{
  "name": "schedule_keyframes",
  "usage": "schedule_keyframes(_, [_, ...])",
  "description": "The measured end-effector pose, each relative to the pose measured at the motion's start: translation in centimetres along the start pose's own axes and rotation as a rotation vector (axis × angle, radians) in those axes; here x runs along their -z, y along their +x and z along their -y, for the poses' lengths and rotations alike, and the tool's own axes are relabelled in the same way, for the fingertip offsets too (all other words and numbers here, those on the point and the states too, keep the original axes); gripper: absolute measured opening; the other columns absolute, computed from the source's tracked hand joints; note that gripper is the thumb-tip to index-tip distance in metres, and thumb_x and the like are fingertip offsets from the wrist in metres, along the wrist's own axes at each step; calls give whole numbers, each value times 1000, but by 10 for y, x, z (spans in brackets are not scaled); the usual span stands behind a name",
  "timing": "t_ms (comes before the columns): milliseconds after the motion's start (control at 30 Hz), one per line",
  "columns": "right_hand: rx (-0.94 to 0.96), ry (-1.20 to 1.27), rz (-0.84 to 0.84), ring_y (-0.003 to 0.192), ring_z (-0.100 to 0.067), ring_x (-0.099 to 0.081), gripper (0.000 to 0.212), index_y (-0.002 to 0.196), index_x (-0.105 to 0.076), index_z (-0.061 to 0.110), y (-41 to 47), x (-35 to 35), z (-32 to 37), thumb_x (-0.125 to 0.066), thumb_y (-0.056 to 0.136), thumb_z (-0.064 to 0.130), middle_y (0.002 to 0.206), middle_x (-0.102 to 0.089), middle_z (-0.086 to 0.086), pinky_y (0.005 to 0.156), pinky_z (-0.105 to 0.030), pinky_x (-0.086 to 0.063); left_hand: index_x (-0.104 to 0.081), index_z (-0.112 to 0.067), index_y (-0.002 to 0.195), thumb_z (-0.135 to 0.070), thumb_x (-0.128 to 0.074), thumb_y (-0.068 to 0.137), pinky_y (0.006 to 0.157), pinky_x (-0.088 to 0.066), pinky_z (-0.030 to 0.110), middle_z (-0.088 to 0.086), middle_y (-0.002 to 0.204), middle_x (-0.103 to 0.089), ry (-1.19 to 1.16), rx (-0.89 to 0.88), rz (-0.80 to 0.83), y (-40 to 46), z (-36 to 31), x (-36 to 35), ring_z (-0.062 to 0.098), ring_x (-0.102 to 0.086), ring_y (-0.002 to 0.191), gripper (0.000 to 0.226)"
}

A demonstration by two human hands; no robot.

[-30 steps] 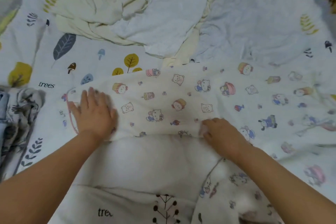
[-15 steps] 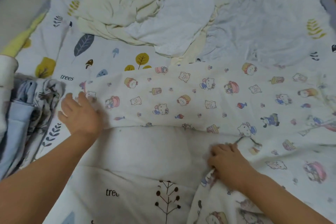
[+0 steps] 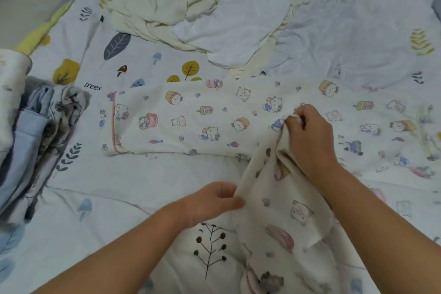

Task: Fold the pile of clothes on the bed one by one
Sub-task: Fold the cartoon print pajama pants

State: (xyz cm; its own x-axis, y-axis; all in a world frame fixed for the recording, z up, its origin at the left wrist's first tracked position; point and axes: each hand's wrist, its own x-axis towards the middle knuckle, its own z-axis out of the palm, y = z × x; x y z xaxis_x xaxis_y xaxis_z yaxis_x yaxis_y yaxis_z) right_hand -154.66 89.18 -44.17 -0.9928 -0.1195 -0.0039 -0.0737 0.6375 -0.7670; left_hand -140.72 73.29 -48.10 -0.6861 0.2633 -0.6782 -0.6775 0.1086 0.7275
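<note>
Both your hands pinch the pajamas point(image 3: 191, 122): right hand point(image 3: 307, 136) grips a bunched edge, left hand point(image 3: 212, 200) the hanging flap's side. Pull unevenly and the flat leg skews or wrinkles. It lies mid-bed point(image 3: 100, 188), long axis left-right, pink-trimmed cuff pointing left toward the folded stack point(image 3: 35, 126).

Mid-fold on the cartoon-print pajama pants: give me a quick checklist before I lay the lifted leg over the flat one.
1. Right hand pinches the lifted leg: ok.
2. Left hand grips its near edge: ok.
3. Flat leg lies smooth, pink-trimmed cuff to the left: ok.
4. Lifted leg's cuff visible: cannot tell, out of frame.
5. Folded stack clear of the flat leg: ok.
6. Unfolded pile apart from the pants: not ok, touches the top edge.
</note>
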Motion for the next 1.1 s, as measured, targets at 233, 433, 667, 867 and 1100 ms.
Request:
schedule_keyframes(233, [-99,-83,10,56,-10,-40,21,73,-51,12,6,23,-25,-60,87,24,61,-47,2,50,-26,-29,-65,1,110,-31,-75,73,83,-54,33,24,112,-65,-277,71,88,-45,-6,73,29,-64,97,49])
schedule_keyframes(433, [-109,-244,11,79,-27,-50,12,93,-54,9,2,2,-23,-55,92,21,78,-55,-3,62,-32,-36,-70,-14,85,-26,-74,75,67,-44,21,-3,79,-68,710,268,-504,-50,-4,136,26,-66,90,17])
schedule_keyframes(667, [372,-586,50,107,-43,-51,51,116,-55,3,-60,-25,-20,-75,72,18,117,-55,-24,90,-54,-42,-48,-2,122,-26,-62,83,95,-38,48,25,121,-50,493,357,-1163,-49,61,133,41,-45,114,48])
schedule_keyframes(867, [531,-863,587,105,-36,-63,66,83,-72,21,-118,-65,-27,-88,28,53,109,-67,-16,88,-59,-46,-63,-1,76,-23,-60,87,67,-48,32,12,75,-68,-104,362,-1013,-72,82,121,29,-63,73,25])
schedule_keyframes(1100, [416,-650,660,30,-9,-46,49,50,-58,20,-146,-85,4,-92,15,22,39,-47,0,26,-17,-32,-58,-7,77,-10,-62,86,54,-47,31,13,72,-65,-53,205,-1094,-110,68,155,26,-60,61,10])
